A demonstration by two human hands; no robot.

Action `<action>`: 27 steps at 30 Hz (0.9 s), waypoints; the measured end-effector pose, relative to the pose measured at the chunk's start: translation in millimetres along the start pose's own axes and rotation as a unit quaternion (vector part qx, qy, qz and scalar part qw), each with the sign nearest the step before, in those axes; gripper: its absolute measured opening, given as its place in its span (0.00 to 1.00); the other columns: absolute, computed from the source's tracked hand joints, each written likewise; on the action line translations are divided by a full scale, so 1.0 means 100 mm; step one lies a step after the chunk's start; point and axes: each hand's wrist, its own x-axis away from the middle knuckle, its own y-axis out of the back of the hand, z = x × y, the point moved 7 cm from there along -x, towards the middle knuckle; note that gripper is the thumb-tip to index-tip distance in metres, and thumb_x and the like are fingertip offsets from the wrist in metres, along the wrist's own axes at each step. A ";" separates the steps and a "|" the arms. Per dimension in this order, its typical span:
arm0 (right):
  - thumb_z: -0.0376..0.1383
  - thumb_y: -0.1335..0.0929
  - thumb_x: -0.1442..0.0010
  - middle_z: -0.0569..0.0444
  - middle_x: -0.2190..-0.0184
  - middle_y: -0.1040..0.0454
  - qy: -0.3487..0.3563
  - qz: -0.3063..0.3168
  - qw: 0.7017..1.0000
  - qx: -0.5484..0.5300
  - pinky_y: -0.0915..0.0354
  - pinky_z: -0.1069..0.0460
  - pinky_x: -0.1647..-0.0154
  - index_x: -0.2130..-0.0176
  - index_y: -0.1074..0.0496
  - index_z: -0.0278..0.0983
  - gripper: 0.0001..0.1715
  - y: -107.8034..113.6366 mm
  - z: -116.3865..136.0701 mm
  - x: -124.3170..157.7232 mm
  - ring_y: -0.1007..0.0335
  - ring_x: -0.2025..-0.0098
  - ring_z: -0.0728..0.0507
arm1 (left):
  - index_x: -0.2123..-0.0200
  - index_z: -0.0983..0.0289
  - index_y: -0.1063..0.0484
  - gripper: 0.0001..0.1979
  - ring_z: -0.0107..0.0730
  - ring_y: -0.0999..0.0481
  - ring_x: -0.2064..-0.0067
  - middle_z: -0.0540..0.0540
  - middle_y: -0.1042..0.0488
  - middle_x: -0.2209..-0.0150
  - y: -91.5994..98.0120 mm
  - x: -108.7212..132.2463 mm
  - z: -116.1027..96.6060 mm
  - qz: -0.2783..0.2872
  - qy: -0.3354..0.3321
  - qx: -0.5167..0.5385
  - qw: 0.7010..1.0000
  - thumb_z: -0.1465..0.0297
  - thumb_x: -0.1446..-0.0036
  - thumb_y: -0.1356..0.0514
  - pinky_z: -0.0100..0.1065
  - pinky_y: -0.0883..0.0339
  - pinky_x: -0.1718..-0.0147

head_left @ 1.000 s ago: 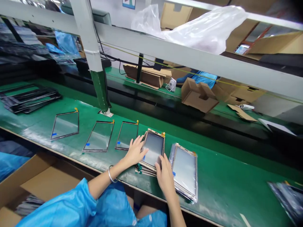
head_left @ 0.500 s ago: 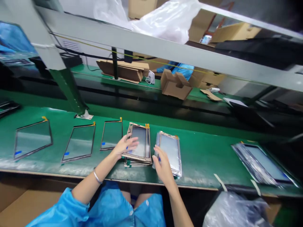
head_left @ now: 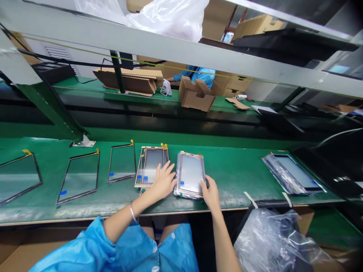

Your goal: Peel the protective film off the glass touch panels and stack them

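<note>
My left hand (head_left: 165, 182) is open with fingers spread, palm down over the lower right part of a stack of framed touch panels (head_left: 140, 166). Its fingertips reach toward the left edge of a second stack, panels in clear film (head_left: 192, 170). At that second stack's right edge is my right hand (head_left: 211, 192), thumb on top and fingers curled at the side, gripping it. Both stacks have orange flex tabs on top and blue stickers low down. To the left lie single glass panels with black borders, among them one glass panel (head_left: 121, 162) beside the first stack.
Another film-wrapped panel stack (head_left: 295, 172) lies at the right. A plastic bag (head_left: 263, 234) hangs off the bench's front edge. A green post (head_left: 53, 105) stands at the left. Behind are cardboard boxes (head_left: 195, 94) and another person's blue sleeve (head_left: 204, 75).
My left hand has moved right across the first stack. My right hand has gone from the second stack's left side to its right edge. The view has shifted right.
</note>
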 end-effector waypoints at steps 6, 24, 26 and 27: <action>0.48 0.40 0.43 0.38 0.55 0.26 -0.026 -0.035 0.997 -0.056 0.37 0.42 0.48 0.58 0.26 0.30 0.27 0.01 -0.06 -0.05 0.31 0.52 0.37 | 0.51 0.66 0.31 0.16 0.51 0.51 0.33 0.65 0.40 0.37 -0.21 0.01 -0.24 0.026 0.015 -0.013 0.999 0.70 0.38 0.51 0.62 0.65 0.38; 0.47 0.38 0.42 0.39 0.53 0.28 -0.017 -0.051 0.989 -0.135 0.35 0.44 0.53 0.55 0.28 0.32 0.25 -0.06 -0.05 0.03 0.32 0.52 0.38 | 0.63 0.67 0.26 0.16 0.39 0.27 0.52 0.56 0.23 0.60 -0.18 -1.08 0.15 0.096 0.149 -0.112 0.978 0.59 0.38 0.45 0.51 0.46 0.44; 0.47 0.38 0.43 0.39 0.53 0.28 -0.019 -0.052 0.989 -0.139 0.35 0.44 0.53 0.55 0.28 0.32 0.25 -0.07 -0.06 0.03 0.32 0.52 0.38 | 0.61 0.67 0.27 0.16 0.39 0.27 0.51 0.57 0.24 0.57 -0.20 -1.13 0.18 0.093 0.167 -0.088 0.978 0.60 0.38 0.45 0.51 0.43 0.45; 0.47 0.38 0.43 0.40 0.53 0.28 -0.021 -0.053 0.988 -0.141 0.35 0.44 0.53 0.55 0.28 0.32 0.25 -0.07 -0.06 0.03 0.32 0.52 0.38 | 0.60 0.67 0.27 0.15 0.39 0.28 0.51 0.57 0.25 0.56 -0.20 -1.14 0.19 0.091 0.176 -0.072 0.978 0.61 0.38 0.44 0.51 0.42 0.46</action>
